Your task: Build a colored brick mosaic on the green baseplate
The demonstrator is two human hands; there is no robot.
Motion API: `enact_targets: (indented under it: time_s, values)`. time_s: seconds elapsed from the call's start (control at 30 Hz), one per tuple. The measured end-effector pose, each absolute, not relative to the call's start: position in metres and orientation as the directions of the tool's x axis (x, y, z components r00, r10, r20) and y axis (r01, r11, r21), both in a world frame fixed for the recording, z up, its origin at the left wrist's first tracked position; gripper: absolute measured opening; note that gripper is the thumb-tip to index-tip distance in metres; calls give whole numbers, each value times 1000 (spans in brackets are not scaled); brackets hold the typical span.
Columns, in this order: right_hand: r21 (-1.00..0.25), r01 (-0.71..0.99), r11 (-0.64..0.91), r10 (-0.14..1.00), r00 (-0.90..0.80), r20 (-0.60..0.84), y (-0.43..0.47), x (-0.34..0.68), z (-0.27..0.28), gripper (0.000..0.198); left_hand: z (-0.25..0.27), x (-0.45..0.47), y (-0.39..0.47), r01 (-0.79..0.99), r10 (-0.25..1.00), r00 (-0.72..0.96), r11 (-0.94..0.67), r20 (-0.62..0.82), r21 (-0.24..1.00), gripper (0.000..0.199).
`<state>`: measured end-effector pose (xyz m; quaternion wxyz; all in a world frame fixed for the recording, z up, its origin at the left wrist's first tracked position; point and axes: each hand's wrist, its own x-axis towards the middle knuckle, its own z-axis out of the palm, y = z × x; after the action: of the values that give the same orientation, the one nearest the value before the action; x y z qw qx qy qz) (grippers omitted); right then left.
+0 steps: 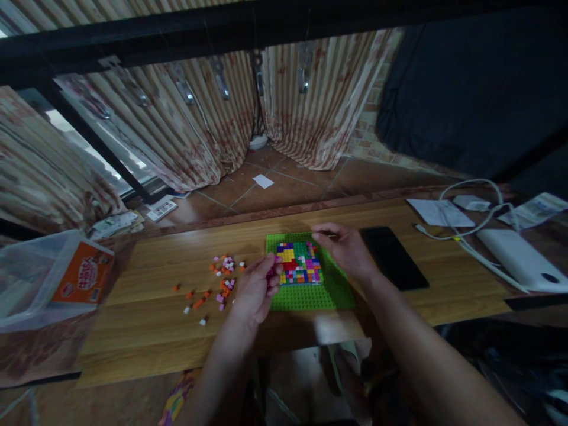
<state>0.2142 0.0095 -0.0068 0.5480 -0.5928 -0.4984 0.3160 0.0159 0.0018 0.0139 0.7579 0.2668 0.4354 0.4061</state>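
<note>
My left hand [257, 287] is closed around several small magenta toy bricks [271, 273], some showing between the fingers. It hovers at the left edge of a green studded baseplate [306, 299]. On the plate sits a patchwork of small coloured bricks [302, 272], with yellow, red, green, blue and orange among them. My right hand [344, 248] is over the plate's far right corner, beside the patchwork. Its thumb and index finger are slightly apart, and I see nothing between them. Loose orange, white and pink bricks [226, 284] lie scattered on the wooden table to the left.
A black tablet or phone [394, 257] lies right of the plate. Beyond it are a white cable [465, 236], a white device [523, 260] and papers [439, 213]. A clear plastic box [39, 290] with an orange label stands left of the table [146, 331].
</note>
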Motion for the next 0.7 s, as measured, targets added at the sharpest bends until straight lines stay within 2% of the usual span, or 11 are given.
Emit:
enact_targets:
  time_s: [0.17,0.27,0.7]
  values:
    - [-923,276,267,957,38,288,-5,180,11,15,19,21,0,-412,845,312,531,-433,740,37]
    - [-907,277,316,948,-47,316,-9,167,11,13,21,23,-1,-431,847,331,527,-415,732,40]
    - [-866,362,345,934,-47,353,-16,167,15,9,20,27,-4,-418,852,338,516,-399,748,45]
